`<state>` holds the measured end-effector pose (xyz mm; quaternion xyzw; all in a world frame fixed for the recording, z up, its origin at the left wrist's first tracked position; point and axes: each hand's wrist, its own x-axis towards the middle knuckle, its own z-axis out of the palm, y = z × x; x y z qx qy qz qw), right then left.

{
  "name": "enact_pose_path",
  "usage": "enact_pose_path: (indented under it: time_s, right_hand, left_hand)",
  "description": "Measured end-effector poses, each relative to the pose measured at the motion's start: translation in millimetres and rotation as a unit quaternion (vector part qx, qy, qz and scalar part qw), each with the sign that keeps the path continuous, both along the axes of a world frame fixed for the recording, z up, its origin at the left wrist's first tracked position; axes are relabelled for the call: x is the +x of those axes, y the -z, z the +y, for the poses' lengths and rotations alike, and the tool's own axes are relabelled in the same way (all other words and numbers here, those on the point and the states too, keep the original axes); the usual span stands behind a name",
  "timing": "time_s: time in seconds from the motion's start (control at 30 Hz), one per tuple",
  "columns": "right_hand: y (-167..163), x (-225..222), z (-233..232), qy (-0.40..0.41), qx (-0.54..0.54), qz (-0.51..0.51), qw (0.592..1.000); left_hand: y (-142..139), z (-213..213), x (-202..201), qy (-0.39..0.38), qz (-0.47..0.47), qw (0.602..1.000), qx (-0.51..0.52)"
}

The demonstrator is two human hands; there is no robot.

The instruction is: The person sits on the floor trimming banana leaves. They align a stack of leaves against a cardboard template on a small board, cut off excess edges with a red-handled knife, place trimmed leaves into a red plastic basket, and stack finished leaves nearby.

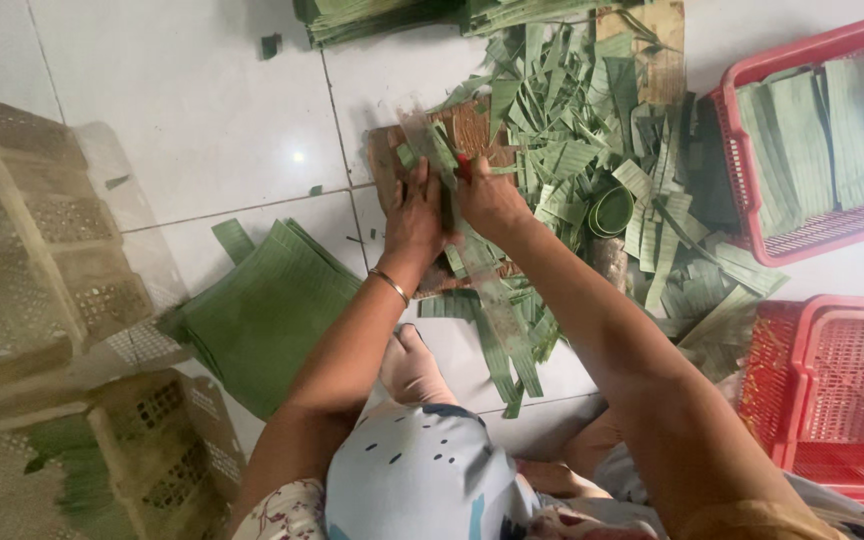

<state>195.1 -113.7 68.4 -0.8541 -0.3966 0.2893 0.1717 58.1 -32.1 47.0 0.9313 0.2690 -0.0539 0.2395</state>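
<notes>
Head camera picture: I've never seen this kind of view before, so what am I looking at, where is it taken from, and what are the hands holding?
The camera sits on a person's head and looks down at their own two bare hands above a white tiled floor. The left hand presses a long clear plastic ruler onto green leaf strips lying over a brown wooden board. The right hand grips something with a red handle, probably a cutter; its blade is hidden. A stack of folded green leaves lies to the left, loose trimmings to the right, and red plastic baskets beyond.
</notes>
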Motion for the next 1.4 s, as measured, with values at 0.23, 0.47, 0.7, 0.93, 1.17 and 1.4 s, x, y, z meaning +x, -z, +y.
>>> enact_pose_path:
  time_s: [0.23,0.47,0.7,0.93,1.17,1.4]
  right_hand:
    - [-3.3,-0.2,20.6,-0.046,-0.030,0.003,0.998]
    - [1.4,-31.4,-53.3,-0.091,-0.103,-0.021,0.990]
    - [14.7,-73.7,-206.5,0.048,-0.092,0.057,0.993]
    - [26.1,-38.0,-160.4,0.115,0.056,0.039,0.991]
    - [13.1,-12.3,-64.6,0.097,0.044,0.041,0.993]
    - [11.4,-4.1,4.5,-0.084,-0.022,-0.061,0.994]
  left_hand:
    - [6.4,-1.1,-2.7,0.018,-0.019,0.999,0.020]
    - [10.9,1.8,-0.5,0.011,-0.013,0.999,0.046]
    - [5.1,3.3,0.7,0.020,0.015,1.000,-0.008]
    - [15.0,3.3,-2.4,0.023,0.019,1.000,0.005]
    - [13.5,0.4,-6.3,0.004,-0.053,0.999,-0.003]
    - [10.6,2.0,-5.4,-0.009,-0.026,0.999,-0.034]
